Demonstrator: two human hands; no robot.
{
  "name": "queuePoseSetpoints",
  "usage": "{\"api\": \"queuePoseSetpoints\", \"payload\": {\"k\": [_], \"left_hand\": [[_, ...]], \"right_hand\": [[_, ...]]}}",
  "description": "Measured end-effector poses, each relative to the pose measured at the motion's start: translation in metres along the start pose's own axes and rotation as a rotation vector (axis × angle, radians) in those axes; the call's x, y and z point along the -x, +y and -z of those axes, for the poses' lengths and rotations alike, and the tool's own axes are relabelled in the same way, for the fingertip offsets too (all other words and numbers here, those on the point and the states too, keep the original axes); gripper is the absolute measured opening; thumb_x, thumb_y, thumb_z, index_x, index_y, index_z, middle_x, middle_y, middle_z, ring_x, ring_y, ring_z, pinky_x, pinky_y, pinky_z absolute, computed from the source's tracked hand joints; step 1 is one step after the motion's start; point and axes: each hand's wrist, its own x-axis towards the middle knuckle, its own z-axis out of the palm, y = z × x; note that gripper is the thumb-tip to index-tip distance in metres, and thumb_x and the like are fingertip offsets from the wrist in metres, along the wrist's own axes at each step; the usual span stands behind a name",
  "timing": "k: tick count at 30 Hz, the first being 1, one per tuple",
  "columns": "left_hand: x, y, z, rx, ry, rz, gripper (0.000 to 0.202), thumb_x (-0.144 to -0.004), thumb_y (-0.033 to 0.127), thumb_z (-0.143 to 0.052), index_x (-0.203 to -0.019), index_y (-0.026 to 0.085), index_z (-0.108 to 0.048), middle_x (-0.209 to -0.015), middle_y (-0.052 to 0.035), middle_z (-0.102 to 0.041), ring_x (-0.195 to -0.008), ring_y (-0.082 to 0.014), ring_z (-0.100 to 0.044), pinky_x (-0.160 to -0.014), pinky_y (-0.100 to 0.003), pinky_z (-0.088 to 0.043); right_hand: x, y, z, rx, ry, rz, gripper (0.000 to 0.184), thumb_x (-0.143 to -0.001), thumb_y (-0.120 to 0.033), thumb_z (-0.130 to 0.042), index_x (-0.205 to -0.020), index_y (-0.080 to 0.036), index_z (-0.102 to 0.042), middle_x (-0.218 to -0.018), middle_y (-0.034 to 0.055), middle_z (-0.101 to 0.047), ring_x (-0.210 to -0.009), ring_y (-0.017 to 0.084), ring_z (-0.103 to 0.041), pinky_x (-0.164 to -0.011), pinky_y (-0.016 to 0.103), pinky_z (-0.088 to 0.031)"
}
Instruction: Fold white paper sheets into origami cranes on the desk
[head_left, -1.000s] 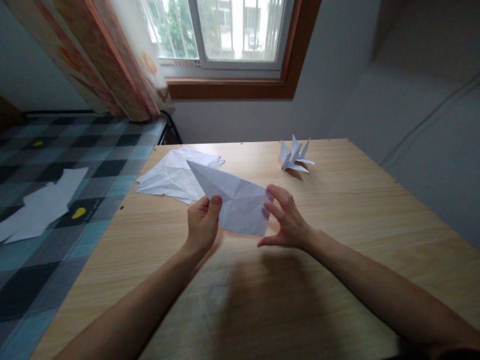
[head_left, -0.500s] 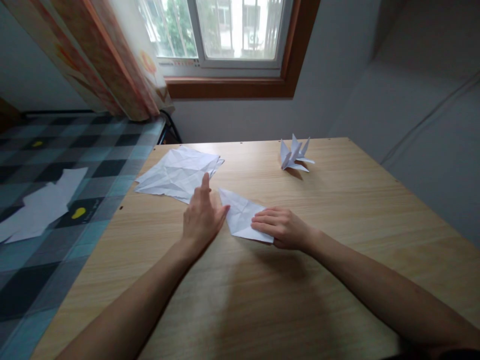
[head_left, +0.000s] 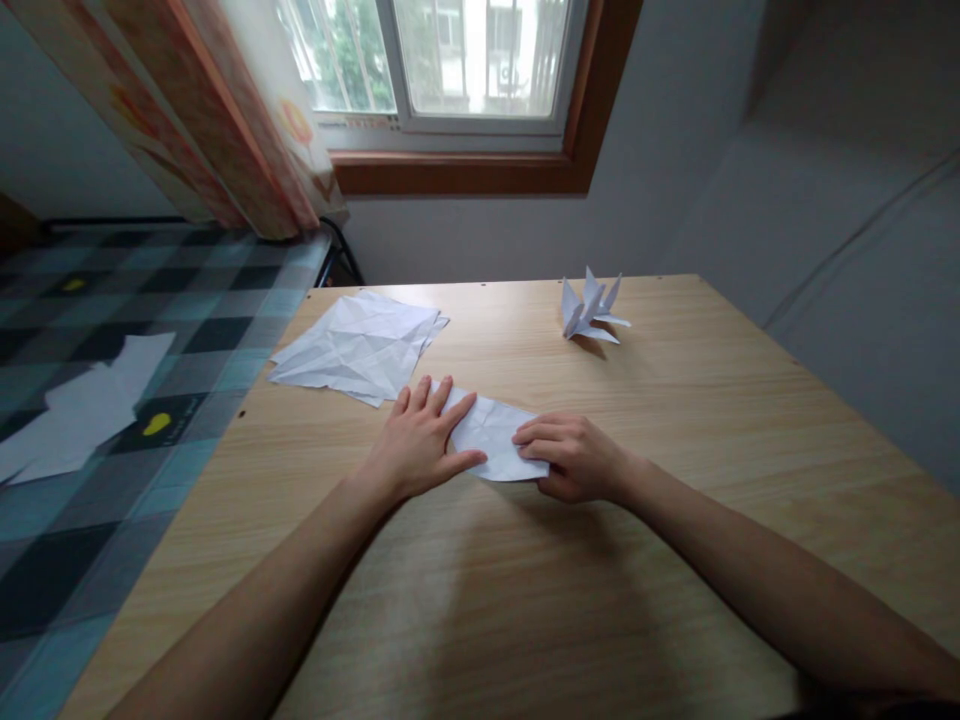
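A folded white paper (head_left: 491, 435) lies flat on the wooden table (head_left: 675, 420) in front of me. My left hand (head_left: 420, 440) rests on its left part with fingers spread and flat, palm down. My right hand (head_left: 574, 455) presses on the paper's right end, its fingers together and curled down onto the sheet. Both hands pin the paper against the tabletop.
A pile of creased white sheets (head_left: 356, 345) lies at the table's far left. A finished paper crane (head_left: 592, 308) stands at the far middle. Left of the table is a checked bedcover (head_left: 112, 330) with more white paper (head_left: 82, 405). A curtain and window are behind.
The paper was held up in the air between both hands; now it lies flat on the table. My left hand moved onto it and spread flat, and my right hand pressed down.
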Motion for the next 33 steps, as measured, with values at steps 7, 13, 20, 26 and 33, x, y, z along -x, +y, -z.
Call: {"api": "queuePoseSetpoints", "payload": {"k": [7, 13, 20, 26, 33], "left_hand": [[0.0, -0.003, -0.004, 0.005, -0.018, 0.005, 0.072, -0.09, 0.067, -0.045, -0.15, 0.028, -0.04, -0.16, -0.0138, -0.031, -0.147, -0.0422, -0.026, -0.115, -0.057, -0.023], [0.0, -0.003, -0.005, 0.005, -0.003, 0.003, 0.065, -0.094, 0.06, -0.042, -0.151, 0.029, -0.039, -0.161, -0.0115, -0.031, -0.147, -0.0406, -0.026, -0.116, -0.057, -0.022], [-0.001, 0.003, -0.004, 0.018, -0.034, 0.025, 0.073, -0.091, 0.067, -0.04, -0.151, 0.025, -0.038, -0.161, -0.0131, -0.029, -0.149, -0.0382, -0.023, -0.117, -0.057, -0.02], [-0.001, 0.006, -0.006, 0.012, -0.038, 0.01, 0.092, -0.087, 0.074, -0.04, -0.154, 0.012, -0.027, -0.16, -0.0173, -0.03, -0.15, -0.0366, -0.021, -0.118, -0.057, -0.018], [-0.002, 0.005, -0.004, 0.03, -0.04, -0.052, 0.09, -0.089, 0.07, -0.041, -0.156, 0.013, -0.021, -0.161, -0.015, -0.028, -0.15, -0.0352, -0.021, -0.119, -0.057, -0.015]], "right_hand": [[-0.002, 0.0, 0.002, -0.069, 0.106, -0.149, 0.017, -0.086, -0.014, -0.053, -0.098, -0.016, -0.066, -0.094, 0.0106, -0.075, -0.086, 0.021, -0.07, -0.078, 0.034, -0.056], [-0.007, 0.001, -0.002, -0.061, 0.236, -0.4, 0.037, -0.093, -0.017, -0.051, -0.13, -0.018, -0.053, -0.102, 0.0091, -0.073, -0.082, 0.019, -0.069, -0.077, 0.033, -0.057], [-0.012, 0.004, -0.005, 0.161, 0.088, -0.33, 0.029, -0.09, -0.012, -0.054, -0.116, -0.019, -0.065, -0.121, 0.014, -0.066, -0.109, 0.027, -0.062, -0.094, 0.046, -0.054], [-0.016, 0.002, -0.008, 0.176, -0.103, -0.239, 0.037, -0.094, -0.011, -0.047, -0.128, -0.012, -0.062, -0.139, 0.0162, -0.059, -0.133, 0.027, -0.051, -0.111, 0.046, -0.044], [-0.022, -0.007, -0.009, 0.115, -0.359, -0.266, 0.071, -0.099, -0.052, -0.043, -0.151, -0.005, -0.034, -0.158, 0.0214, -0.031, -0.148, 0.03, -0.028, -0.121, 0.051, -0.025]]}}
